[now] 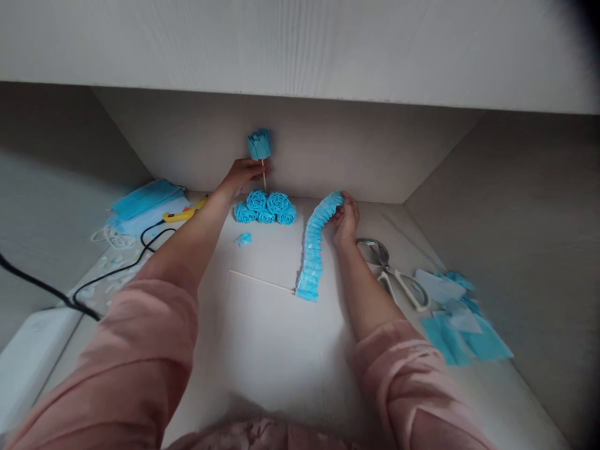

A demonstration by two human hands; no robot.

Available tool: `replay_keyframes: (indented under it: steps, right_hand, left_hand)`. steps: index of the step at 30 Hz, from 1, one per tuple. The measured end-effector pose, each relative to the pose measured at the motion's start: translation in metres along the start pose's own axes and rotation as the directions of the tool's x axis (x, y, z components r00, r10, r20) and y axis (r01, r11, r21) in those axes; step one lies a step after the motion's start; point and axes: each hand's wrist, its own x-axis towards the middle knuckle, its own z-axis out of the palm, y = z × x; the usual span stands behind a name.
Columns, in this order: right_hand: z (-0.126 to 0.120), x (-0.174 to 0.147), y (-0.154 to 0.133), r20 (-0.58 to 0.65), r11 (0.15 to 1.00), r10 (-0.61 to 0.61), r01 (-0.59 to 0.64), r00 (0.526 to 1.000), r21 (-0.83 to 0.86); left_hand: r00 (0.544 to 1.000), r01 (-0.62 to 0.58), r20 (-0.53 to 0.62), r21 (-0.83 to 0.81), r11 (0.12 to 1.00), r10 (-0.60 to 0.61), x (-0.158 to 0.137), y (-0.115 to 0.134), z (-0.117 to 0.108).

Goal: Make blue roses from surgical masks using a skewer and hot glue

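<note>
My left hand (248, 173) pinches the thin wooden stick of a blue fabric flower (259, 144), holding it upright near the back wall. Just below it lie several blue rolled roses (266, 208) in a small stack. On the right, my right hand (345, 219) has its fingers closed on the far end of a long pleated blue strip (313, 250). The strip curves toward me, and its near end touches a thin wooden stick (262, 282) lying on the white surface. A small blue scrap (244, 239) sits below the roses.
Left of my left arm are blue face masks (149, 203), a yellow glue gun (180, 214) with a black cord (110, 273), and white scraps. Scissors (391, 270) lie right of my right forearm, beside cut blue and white pieces (464, 331). A shelf edge (300, 56) hangs overhead.
</note>
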Motion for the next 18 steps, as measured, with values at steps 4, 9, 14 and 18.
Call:
replay_keyframes:
  steps: [4, 9, 14, 18]
  right_hand:
    - [0.000, 0.001, 0.000, 0.001, 1.000, 0.003, -0.003, 1.000, 0.000]
    - [0.000, 0.001, -0.001, 0.003, 1.000, 0.015, -0.015, 1.000, 0.015]
    - [0.000, -0.001, -0.003, 0.022, 0.999, 0.006, -0.007, 1.000, 0.037]
    - [0.000, -0.001, -0.004, 0.030, 0.999, 0.009, -0.010, 1.000, 0.032]
  left_hand:
    - [0.999, 0.011, -0.035, 0.012, 1.000, -0.011, 0.000, 0.000, 0.006]
    - [0.995, 0.030, -0.095, 0.049, 0.998, -0.025, 0.001, 0.001, 0.015]
    - [0.994, 0.017, -0.111, 0.068, 0.998, -0.010, 0.006, -0.001, 0.016]
    - [0.994, 0.019, -0.111, 0.067, 0.998, -0.012, 0.010, -0.003, 0.016]
